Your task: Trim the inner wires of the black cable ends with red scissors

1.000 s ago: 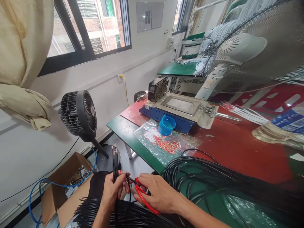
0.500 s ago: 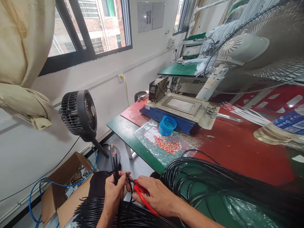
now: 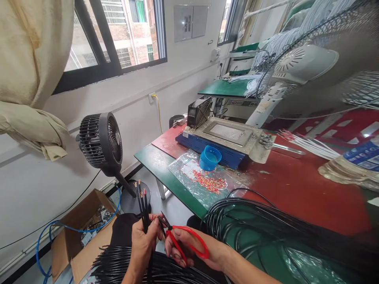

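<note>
Several black cables point(image 3: 142, 205) with stripped, coppery and reddish ends stand upright in my left hand point(image 3: 143, 236), whose fingers are wrapped round them. My right hand point(image 3: 185, 244) holds scissors with red handles point(image 3: 197, 240). Their dark blades are parted beside my left fingertips, at a cable end with a bit of red wire. Whether the blades touch that wire cannot be told. Below both hands lies a thick bundle of black cables point(image 3: 114, 264) across my lap.
A coil of black cable point(image 3: 231, 217) lies on the green and red table point(image 3: 284, 177). A blue cup point(image 3: 210, 157) and red-yellow bits point(image 3: 207, 182) sit before a blue-sided machine point(image 3: 207, 148). Left are a fan point(image 3: 100, 142) and a cardboard box point(image 3: 75, 221).
The scissors have opened, their handles now spread apart. My right hand has turned, with its fingers lower under the handles. My left hand still grips the cables in nearly the same place.
</note>
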`<state>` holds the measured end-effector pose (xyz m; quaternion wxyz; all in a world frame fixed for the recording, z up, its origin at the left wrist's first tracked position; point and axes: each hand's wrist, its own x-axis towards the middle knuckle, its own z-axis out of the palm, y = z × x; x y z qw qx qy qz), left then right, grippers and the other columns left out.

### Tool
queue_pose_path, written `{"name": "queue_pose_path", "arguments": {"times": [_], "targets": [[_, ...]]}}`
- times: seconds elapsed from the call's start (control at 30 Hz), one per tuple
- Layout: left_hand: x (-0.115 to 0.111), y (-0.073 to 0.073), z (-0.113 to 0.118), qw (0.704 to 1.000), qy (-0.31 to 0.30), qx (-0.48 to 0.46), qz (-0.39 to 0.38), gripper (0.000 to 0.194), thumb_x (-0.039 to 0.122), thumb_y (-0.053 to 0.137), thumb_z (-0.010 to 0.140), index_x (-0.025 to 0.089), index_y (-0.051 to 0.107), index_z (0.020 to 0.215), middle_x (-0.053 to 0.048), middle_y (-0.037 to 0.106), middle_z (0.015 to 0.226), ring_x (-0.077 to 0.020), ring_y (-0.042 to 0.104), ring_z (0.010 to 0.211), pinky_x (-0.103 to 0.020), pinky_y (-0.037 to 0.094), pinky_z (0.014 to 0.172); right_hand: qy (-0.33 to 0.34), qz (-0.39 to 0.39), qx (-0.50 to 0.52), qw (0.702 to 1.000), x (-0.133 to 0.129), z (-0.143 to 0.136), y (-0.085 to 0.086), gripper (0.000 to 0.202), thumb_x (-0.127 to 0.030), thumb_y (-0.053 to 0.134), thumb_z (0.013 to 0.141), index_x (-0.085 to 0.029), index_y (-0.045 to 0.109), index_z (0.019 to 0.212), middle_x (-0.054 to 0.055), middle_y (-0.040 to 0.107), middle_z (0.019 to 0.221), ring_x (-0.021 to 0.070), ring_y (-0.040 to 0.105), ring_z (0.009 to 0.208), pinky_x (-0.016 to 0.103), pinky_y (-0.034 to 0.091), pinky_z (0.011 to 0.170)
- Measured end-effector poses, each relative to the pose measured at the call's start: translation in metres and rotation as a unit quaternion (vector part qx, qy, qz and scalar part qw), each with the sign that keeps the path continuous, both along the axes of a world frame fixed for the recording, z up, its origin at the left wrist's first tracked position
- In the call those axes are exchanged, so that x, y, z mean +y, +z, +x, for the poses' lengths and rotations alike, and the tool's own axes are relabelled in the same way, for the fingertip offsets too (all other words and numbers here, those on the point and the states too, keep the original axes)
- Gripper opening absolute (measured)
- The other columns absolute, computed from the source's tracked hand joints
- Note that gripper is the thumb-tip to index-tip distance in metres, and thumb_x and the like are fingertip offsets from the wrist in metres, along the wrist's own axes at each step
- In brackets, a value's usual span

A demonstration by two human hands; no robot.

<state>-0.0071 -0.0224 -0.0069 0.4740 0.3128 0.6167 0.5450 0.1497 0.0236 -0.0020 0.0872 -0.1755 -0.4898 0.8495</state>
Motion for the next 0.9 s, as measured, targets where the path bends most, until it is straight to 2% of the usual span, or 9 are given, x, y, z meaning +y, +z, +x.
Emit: {"name": "queue_pose_path", "arguments": {"times": [0.1, 0.23, 0.33, 0.4, 0.5, 0.6, 0.67, 0.77, 0.9], "targets": [[0.000, 0.002, -0.003, 0.999, -0.023, 0.024, -0.021, 0.033, 0.042, 0.062, 0.068, 0.012, 0.068, 0.079, 0.004, 0.054, 0.041, -0.0038, 0.037, 0.034, -0.018, 0.023, 0.034, -0.020, 0.157, -0.067, 0.985, 0.002, 0.001, 0.001, 0.054, -0.063, 0.037, 0.079, -0.013, 0.057, 0.078, -0.002, 0.040, 0.063, 0.0078, 0.037, 0.054, 0.020, 0.027, 0.048], [0.000, 0.003, -0.009, 0.994, -0.051, 0.054, -0.076, 0.040, 0.047, 0.061, 0.067, 0.011, 0.068, 0.085, 0.001, 0.057, 0.049, -0.0034, 0.034, 0.033, -0.018, 0.019, 0.031, -0.046, 0.424, -0.206, 0.881, 0.002, 0.003, 0.007, 0.042, -0.053, 0.040, 0.084, -0.016, 0.051, 0.068, -0.003, 0.043, 0.064, 0.0091, 0.034, 0.059, 0.022, 0.026, 0.054], [-0.001, 0.004, -0.012, 0.988, -0.070, 0.076, -0.112, 0.045, 0.048, 0.058, 0.069, 0.011, 0.066, 0.092, 0.003, 0.053, 0.047, -0.0038, 0.032, 0.034, -0.018, 0.021, 0.032, -0.056, 0.519, -0.243, 0.818, 0.000, 0.005, 0.009, 0.032, -0.045, 0.044, 0.084, -0.017, 0.050, 0.069, -0.003, 0.046, 0.065, 0.0091, 0.034, 0.058, 0.023, 0.024, 0.055], [-0.001, 0.007, -0.013, 0.987, -0.075, 0.089, -0.113, 0.045, 0.048, 0.058, 0.069, 0.010, 0.065, 0.093, 0.001, 0.055, 0.052, -0.0038, 0.033, 0.036, -0.018, 0.022, 0.032, -0.070, 0.542, -0.243, 0.801, 0.000, 0.006, 0.009, 0.029, -0.042, 0.045, 0.084, -0.017, 0.050, 0.069, -0.003, 0.046, 0.065, 0.0091, 0.033, 0.058, 0.023, 0.024, 0.055], [-0.001, 0.013, -0.012, 0.988, -0.081, 0.086, -0.102, 0.044, 0.048, 0.058, 0.069, 0.010, 0.066, 0.091, 0.000, 0.055, 0.057, -0.0039, 0.035, 0.040, -0.018, 0.022, 0.033, -0.068, 0.480, -0.212, 0.848, 0.003, 0.006, 0.006, 0.038, -0.045, 0.043, 0.085, -0.015, 0.052, 0.063, -0.003, 0.041, 0.059, 0.0085, 0.033, 0.055, 0.022, 0.024, 0.053], [-0.003, 0.019, -0.011, 0.991, -0.088, 0.063, -0.080, 0.042, 0.047, 0.056, 0.072, 0.010, 0.064, 0.092, 0.001, 0.052, 0.055, -0.0039, 0.033, 0.040, -0.018, 0.020, 0.033, -0.028, 0.287, -0.136, 0.948, 0.006, 0.004, 0.002, 0.050, -0.056, 0.037, 0.084, -0.014, 0.058, 0.068, -0.004, 0.038, 0.055, 0.0076, 0.034, 0.049, 0.019, 0.027, 0.047], [-0.004, 0.020, -0.010, 0.992, -0.086, 0.062, -0.070, 0.042, 0.046, 0.055, 0.073, 0.010, 0.064, 0.093, 0.002, 0.051, 0.055, -0.0037, 0.032, 0.039, -0.018, 0.021, 0.033, -0.020, 0.198, -0.100, 0.975, 0.006, 0.004, 0.001, 0.054, -0.060, 0.036, 0.082, -0.012, 0.060, 0.074, -0.004, 0.038, 0.054, 0.0072, 0.034, 0.047, 0.019, 0.029, 0.045], [-0.005, 0.018, -0.011, 0.992, -0.077, 0.068, -0.071, 0.042, 0.047, 0.055, 0.073, 0.011, 0.063, 0.094, 0.002, 0.052, 0.056, -0.0034, 0.030, 0.037, -0.019, 0.020, 0.032, -0.045, 0.251, -0.109, 0.961, 0.006, 0.003, 0.002, 0.048, -0.057, 0.043, 0.081, -0.013, 0.055, 0.065, -0.005, 0.034, 0.052, 0.0063, 0.030, 0.048, 0.019, 0.024, 0.045], [-0.006, 0.019, -0.010, 0.993, -0.071, 0.071, -0.067, 0.042, 0.047, 0.056, 0.072, 0.012, 0.064, 0.093, 0.000, 0.054, 0.061, -0.0044, 0.033, 0.042, -0.019, 0.021, 0.033, -0.098, 0.441, -0.172, 0.875, 0.004, 0.001, 0.002, 0.043, -0.045, 0.046, 0.083, -0.015, 0.042, 0.054, -0.005, 0.031, 0.052, 0.0065, 0.026, 0.051, 0.021, 0.018, 0.049]]}}
